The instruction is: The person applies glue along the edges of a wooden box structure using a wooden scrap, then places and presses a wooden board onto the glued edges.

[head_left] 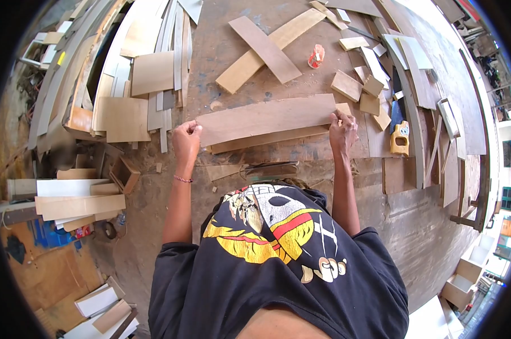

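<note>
Since the plywood strip (267, 120) is long, both ends are held.
Left hand (186, 137) and right hand (343, 132) pinch opposite ends.

Black printed T-shirt (278, 271), thin reddish wrist bracelet (182, 179)

From where I stand, no words, labels, brands, numbers or signs can be read anywhere; the black shirt (238, 299) shows only printed pictures.

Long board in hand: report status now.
Left hand and right hand pinching long board, one at each end. Second board partly covered by it. Crossed boards beyond, no obstruction seen.
</note>
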A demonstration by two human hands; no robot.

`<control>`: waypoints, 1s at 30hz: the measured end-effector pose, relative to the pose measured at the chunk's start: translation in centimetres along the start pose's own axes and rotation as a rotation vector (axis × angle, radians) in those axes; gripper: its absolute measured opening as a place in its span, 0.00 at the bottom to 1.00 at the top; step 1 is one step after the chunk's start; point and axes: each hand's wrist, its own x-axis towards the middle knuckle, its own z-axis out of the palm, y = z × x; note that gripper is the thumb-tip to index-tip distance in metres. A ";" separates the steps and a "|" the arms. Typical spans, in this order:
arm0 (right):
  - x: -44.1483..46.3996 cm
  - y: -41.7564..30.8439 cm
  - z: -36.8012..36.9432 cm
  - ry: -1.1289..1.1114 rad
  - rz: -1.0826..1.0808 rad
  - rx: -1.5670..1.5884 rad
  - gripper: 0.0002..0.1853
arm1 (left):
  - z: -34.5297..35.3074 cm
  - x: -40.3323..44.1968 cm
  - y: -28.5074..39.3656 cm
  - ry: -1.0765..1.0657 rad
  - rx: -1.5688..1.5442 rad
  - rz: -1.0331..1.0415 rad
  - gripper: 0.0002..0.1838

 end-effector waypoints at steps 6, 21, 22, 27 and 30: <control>0.5 0.1 0.2 0.018 0.005 0.025 0.14 | -0.5 -0.3 1.0 0.010 -0.069 -0.054 0.15; 0.9 0.4 0.4 0.068 -0.093 -0.039 0.12 | -0.6 -0.2 0.7 -0.020 -0.013 0.000 0.15; 0.8 0.3 0.2 0.027 -0.066 -0.013 0.12 | -0.6 -0.2 0.5 -0.016 -0.017 0.008 0.15; 0.5 0.1 -0.4 0.043 -0.088 -0.037 0.11 | -0.8 -0.3 0.3 0.000 -0.029 0.026 0.14; 0.1 0.0 -0.7 0.041 -0.095 -0.038 0.11 | -1.2 -0.7 0.3 -0.007 -0.021 0.033 0.14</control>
